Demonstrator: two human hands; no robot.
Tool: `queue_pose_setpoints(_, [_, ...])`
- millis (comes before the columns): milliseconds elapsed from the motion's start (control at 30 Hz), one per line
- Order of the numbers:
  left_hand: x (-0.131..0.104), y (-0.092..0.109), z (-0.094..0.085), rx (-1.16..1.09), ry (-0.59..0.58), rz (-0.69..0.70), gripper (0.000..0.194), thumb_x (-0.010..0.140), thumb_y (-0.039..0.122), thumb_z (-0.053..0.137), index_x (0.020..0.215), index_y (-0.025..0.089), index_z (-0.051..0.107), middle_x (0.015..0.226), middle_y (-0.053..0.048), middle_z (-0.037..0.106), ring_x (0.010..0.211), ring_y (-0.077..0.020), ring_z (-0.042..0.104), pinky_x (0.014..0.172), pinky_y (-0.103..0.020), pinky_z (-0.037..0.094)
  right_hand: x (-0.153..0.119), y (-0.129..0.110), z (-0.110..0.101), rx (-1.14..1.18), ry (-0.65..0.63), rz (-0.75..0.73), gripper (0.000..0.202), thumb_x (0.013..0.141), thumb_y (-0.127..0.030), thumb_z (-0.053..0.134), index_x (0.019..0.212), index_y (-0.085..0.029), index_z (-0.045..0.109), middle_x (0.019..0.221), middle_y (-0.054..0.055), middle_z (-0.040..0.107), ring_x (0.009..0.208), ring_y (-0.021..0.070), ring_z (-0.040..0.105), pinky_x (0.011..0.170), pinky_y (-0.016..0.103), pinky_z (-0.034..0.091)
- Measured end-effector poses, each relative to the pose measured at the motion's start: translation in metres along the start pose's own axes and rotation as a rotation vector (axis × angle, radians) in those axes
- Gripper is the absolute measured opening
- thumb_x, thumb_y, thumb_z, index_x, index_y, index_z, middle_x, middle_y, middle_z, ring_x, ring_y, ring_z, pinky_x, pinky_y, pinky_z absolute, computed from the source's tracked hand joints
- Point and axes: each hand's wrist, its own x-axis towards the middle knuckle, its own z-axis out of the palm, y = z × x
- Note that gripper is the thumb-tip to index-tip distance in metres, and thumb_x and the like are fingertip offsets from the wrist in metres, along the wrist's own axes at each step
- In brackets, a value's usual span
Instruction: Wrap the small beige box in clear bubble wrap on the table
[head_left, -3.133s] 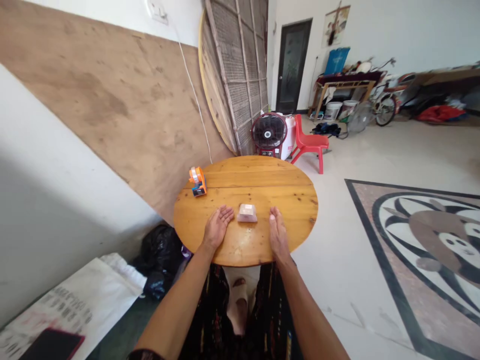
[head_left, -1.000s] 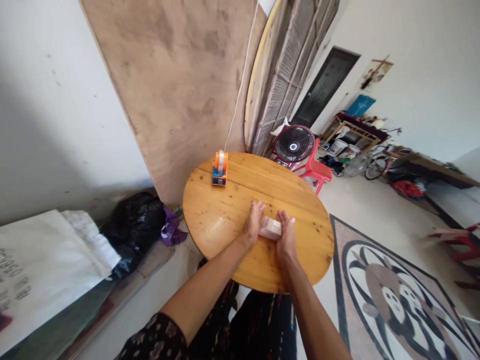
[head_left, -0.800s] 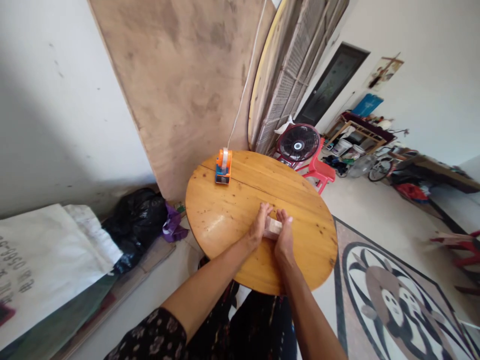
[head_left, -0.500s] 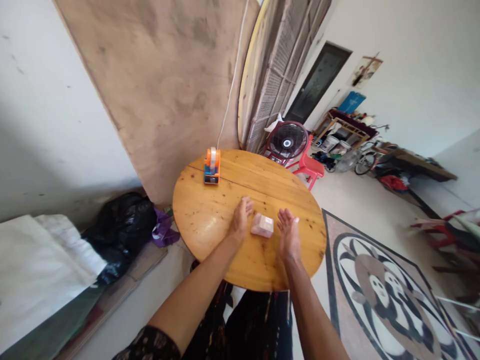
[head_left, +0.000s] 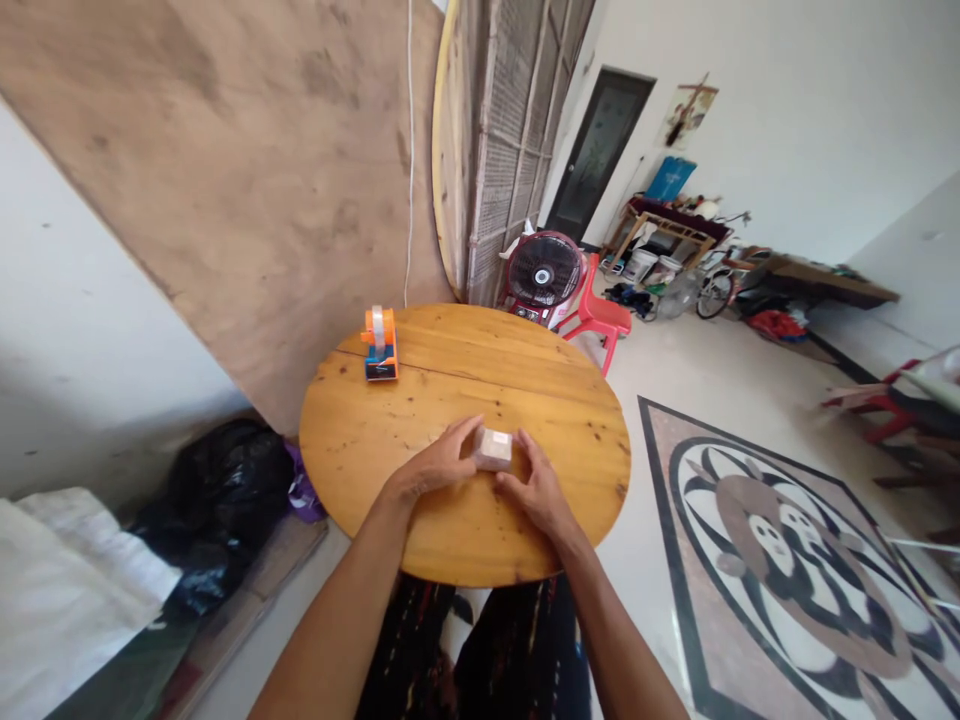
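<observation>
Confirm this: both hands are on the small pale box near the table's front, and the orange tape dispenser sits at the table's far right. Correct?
Not quite. In the head view the orange tape dispenser sits at the far left of the table. Left hand and right hand do grip the small pale box.

I count one small pale box (head_left: 494, 448) on one round wooden table (head_left: 420, 405), with two hands on it: left hand (head_left: 433, 466), right hand (head_left: 534, 489). One orange tape dispenser (head_left: 379, 344). One floor fan (head_left: 544, 272). Red plastic chairs: two that I can make out, near one (head_left: 596, 316), far one (head_left: 874, 410). One dark door (head_left: 598, 150). One black bag (head_left: 214, 500).
</observation>
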Motion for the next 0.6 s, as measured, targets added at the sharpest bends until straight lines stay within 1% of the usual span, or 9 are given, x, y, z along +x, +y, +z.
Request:
queue_pose_setpoints(100, [0.002,0.000,0.003,0.102,-0.042,-0.016,0.072,0.065,0.008,0.054,0.137,0.016,0.044,0.146,-0.011,0.038,0.137,-0.0275,0.032,0.116,-0.046,0.020,0.004,0.002,0.003,-0.064,0.027,-0.057,0.064,0.076,-0.033,0.065,0.134,-0.014,0.046,0.137,0.015,0.049,0.128,0.0286,0.044,0.110,0.049,0.030])
queue_pose_setpoints(167, [0.004,0.001,0.006,0.114,-0.048,0.010,0.069,0.067,0.009,0.052,0.136,0.017,0.045,0.145,-0.011,0.039,0.136,-0.0264,0.034,0.115,-0.045,0.022,0.005,0.005,0.006,-0.076,0.061,-0.078,0.057,0.078,-0.032,0.064,0.131,-0.015,0.050,0.136,0.014,0.051,0.127,0.0283,0.045,0.109,0.049,0.031])
queue_pose_setpoints(267, [0.006,0.001,0.008,0.133,-0.050,0.044,0.066,0.069,0.008,0.049,0.135,0.017,0.046,0.144,-0.011,0.041,0.135,-0.0253,0.036,0.115,-0.044,0.023,0.005,0.007,0.011,-0.080,0.100,-0.079,0.054,0.079,-0.032,0.063,0.129,-0.016,0.052,0.133,0.014,0.054,0.124,0.0283,0.048,0.108,0.049,0.032])
queue_pose_setpoints(367, [0.008,-0.001,0.009,0.156,-0.047,0.061,0.066,0.069,0.008,0.048,0.134,0.017,0.047,0.145,-0.011,0.040,0.135,-0.0255,0.034,0.116,-0.045,0.022,0.003,0.007,0.011,-0.078,0.105,-0.074,0.056,0.077,-0.031,0.064,0.129,-0.015,0.051,0.131,0.014,0.055,0.122,0.0290,0.049,0.107,0.050,0.033])
queue_pose_setpoints(467, [0.009,-0.006,0.009,0.126,-0.014,0.073,0.068,0.067,0.007,0.048,0.135,0.015,0.045,0.143,-0.012,0.041,0.134,-0.0255,0.037,0.114,-0.045,0.027,0.000,0.006,0.007,-0.027,0.120,-0.062,0.060,0.075,-0.028,0.064,0.132,-0.016,0.047,0.134,0.013,0.052,0.124,0.0286,0.047,0.107,0.049,0.034])
queue_pose_setpoints(533, [0.009,-0.007,0.010,0.082,0.034,0.075,0.070,0.065,0.007,0.048,0.135,0.013,0.045,0.140,-0.013,0.044,0.130,-0.0253,0.041,0.111,-0.044,0.033,-0.002,0.007,0.004,0.052,0.160,-0.040,0.054,0.076,-0.024,0.060,0.128,-0.017,0.049,0.131,0.012,0.054,0.122,0.0265,0.049,0.106,0.046,0.037])
queue_pose_setpoints(600, [0.009,-0.006,0.009,0.067,0.071,0.083,0.068,0.063,0.006,0.048,0.131,0.013,0.048,0.135,-0.013,0.050,0.126,-0.0247,0.046,0.109,-0.042,0.036,-0.004,0.007,0.002,0.110,0.205,-0.019,0.043,0.076,-0.021,0.056,0.118,-0.017,0.053,0.121,0.011,0.060,0.114,0.0243,0.055,0.102,0.043,0.041])
